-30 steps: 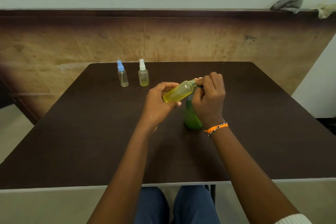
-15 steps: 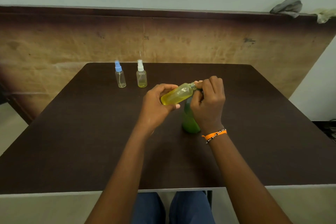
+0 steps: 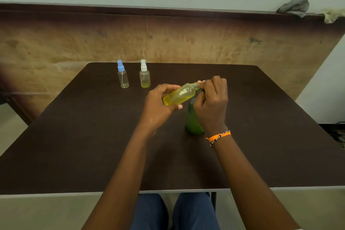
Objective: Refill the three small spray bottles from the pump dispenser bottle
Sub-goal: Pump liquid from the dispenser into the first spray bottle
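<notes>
My left hand [image 3: 158, 102] grips a small bottle [image 3: 180, 94] full of yellow liquid, tilted with its bare threaded neck up and to the right. My right hand [image 3: 211, 102] is curled over the top of the green pump dispenser bottle [image 3: 193, 123], which stands on the dark table [image 3: 74, 136]. The pump head is mostly hidden under its fingers, right at the small bottle's neck. Two more spray bottles stand upright at the back left: one with a blue cap [image 3: 122, 74], nearly empty, and one with a white cap [image 3: 144, 74] with a little yellow liquid at the bottom.
A wooden board [image 3: 186, 39] stands behind the table's far edge. A grey cloth [image 3: 294, 5] lies on top of it at the right. My knees show below the table's near edge [image 3: 168, 191].
Both hands keep the same hold and place on the two bottles. Only my head view has shifted a little.
</notes>
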A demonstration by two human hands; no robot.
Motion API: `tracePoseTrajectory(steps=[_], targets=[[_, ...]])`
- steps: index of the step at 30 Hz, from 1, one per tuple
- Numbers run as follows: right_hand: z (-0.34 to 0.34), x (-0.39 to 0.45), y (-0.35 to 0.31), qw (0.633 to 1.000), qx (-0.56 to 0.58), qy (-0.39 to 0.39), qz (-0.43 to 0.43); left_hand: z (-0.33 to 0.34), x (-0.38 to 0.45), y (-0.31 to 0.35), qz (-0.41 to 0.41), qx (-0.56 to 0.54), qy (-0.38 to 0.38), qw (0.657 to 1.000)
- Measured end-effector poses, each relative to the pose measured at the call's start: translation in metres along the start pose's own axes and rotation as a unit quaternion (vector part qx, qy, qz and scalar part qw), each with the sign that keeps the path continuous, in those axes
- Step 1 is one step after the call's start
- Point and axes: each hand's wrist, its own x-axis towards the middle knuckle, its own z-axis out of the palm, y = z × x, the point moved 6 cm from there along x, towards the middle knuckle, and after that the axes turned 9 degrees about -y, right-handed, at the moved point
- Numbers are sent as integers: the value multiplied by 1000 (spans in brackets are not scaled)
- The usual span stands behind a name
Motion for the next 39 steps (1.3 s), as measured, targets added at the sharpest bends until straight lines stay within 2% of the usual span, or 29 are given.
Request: tracePoseTrajectory(steps=[5,15,20,26,33,39], targets=[[-2,12,-3,1000,5,-12,-5,0,0,1,-1,-13,7,1000],[0,6,4,1000,6,10,-6,2,-1,-1,-2,-14,1,1000],[-4,17,-6,999,-13,-6,-36,-1,1,3,-1,-16,-4,1000],[-3,5,2,999,-6,19,-30,1,0,0,-5,-10,-9,1000],[-3,15,0,998,-25,-8,-58,-1,-1,0,-7,-17,-7,1000],[-3,8,-1,999,-9,16,-32,1,-2,-2,-15,-20,-1,1000]])
